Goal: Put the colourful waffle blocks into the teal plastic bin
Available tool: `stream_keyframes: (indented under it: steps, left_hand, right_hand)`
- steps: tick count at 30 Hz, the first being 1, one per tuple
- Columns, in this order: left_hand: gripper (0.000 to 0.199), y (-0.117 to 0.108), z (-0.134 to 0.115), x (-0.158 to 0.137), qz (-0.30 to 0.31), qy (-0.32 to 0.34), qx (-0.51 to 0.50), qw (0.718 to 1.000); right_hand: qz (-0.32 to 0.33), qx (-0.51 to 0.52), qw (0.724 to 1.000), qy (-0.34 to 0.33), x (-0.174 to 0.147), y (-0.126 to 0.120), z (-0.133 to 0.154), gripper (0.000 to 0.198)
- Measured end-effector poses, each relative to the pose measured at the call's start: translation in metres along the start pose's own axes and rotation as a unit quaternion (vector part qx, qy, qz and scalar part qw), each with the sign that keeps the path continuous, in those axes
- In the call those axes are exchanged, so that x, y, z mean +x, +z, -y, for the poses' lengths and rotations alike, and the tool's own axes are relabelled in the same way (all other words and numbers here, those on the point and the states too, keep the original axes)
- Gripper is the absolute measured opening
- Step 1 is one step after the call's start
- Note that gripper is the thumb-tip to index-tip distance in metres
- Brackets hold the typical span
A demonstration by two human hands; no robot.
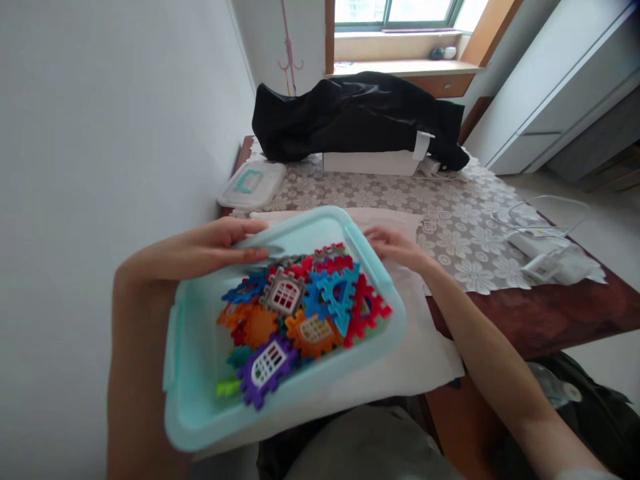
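Both forearms are bare from wrist to elbow, with no watch, bracelet or ring visible anywhere on them. The left hand (220,245) is slim, and its fingers (250,254) are long with short, unpainted nails. The right hand (397,245) is likewise bare, its fingers (374,234) slender and partly blurred, so the nails cannot be made out. At the bottom right corner a narrow edge of pale grey-white short sleeve (583,475) shows on the right upper arm. At the bottom centre the lap is covered in plain grey-olive fabric trousers (370,443), smooth and without visible pattern, seams or pockets.
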State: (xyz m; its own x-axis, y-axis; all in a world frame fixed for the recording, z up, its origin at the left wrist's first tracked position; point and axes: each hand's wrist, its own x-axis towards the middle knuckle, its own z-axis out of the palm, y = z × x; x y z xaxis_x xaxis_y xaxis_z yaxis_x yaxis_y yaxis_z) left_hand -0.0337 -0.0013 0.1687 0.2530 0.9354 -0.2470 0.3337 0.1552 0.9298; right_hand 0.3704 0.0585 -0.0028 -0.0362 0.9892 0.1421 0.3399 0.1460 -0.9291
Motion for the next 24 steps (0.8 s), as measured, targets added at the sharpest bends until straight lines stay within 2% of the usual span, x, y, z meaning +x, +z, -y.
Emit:
stream_keyframes:
  steps: [1,3,4,5,7,9,11,12,13,16,18,20,22,24]
  left_hand:
    - [0.055,-0.004,0.006,0.009,0.036,-0.031,-0.012,0.999]
    - [0.062,-0.007,0.02,0.027,0.03,-0.048,-0.033,0.998]
    - [0.063,-0.007,0.027,0.038,0.006,-0.033,-0.046,0.998]
    - [0.061,-0.006,0.033,0.048,-0.018,-0.019,-0.06,0.998]
    - [0.053,0.002,0.046,0.069,-0.061,-0.003,-0.092,0.994]
    - [0.045,0.013,0.057,0.089,-0.1,0.012,-0.135,0.986]
    - [0.041,0.027,0.066,0.105,-0.14,0.043,-0.179,0.973]
    - [0.041,0.033,0.071,0.112,-0.155,0.059,-0.199,0.966]
    - [0.041,0.04,0.074,0.118,-0.165,0.071,-0.216,0.96]
    - [0.038,0.057,0.083,0.129,-0.171,0.07,-0.259,0.948]
    - [0.036,0.07,0.087,0.132,-0.163,0.054,-0.283,0.944]
    - [0.038,0.084,0.088,0.132,-0.147,0.051,-0.303,0.94]
    - [0.041,0.1,0.087,0.131,-0.133,0.063,-0.316,0.937]
    - [0.042,0.115,0.085,0.128,-0.13,0.069,-0.317,0.937]
  right_hand:
    - [-0.076,-0.008,0.997,-0.015,0.006,-0.003,-0.003,0.035]
    - [-0.224,0.009,0.974,-0.042,0.017,-0.006,-0.009,0.031]
    - [-0.262,0.024,0.964,-0.046,0.02,-0.006,-0.012,0.03]
    - [-0.267,0.042,0.962,-0.045,0.021,-0.004,-0.014,0.032]
    - [-0.172,0.08,0.981,-0.031,0.018,0.005,-0.017,0.045]
    - [-0.024,0.121,0.992,-0.02,0.01,0.019,-0.016,0.063]
    - [0.1,0.169,0.98,-0.015,0.002,0.036,-0.014,0.076]
    - [0.138,0.196,0.971,-0.011,-0.002,0.045,-0.012,0.081]
    - [0.156,0.224,0.962,-0.006,-0.006,0.052,-0.01,0.087]
    - [0.139,0.307,0.941,0.038,-0.013,0.067,-0.004,0.108]
    - [0.141,0.35,0.922,0.084,-0.015,0.07,0.001,0.108]
    - [0.171,0.383,0.899,0.124,-0.017,0.068,0.006,0.103]
    - [0.19,0.415,0.878,0.143,-0.018,0.064,0.01,0.1]
    - [0.185,0.436,0.869,0.146,-0.018,0.061,0.012,0.101]
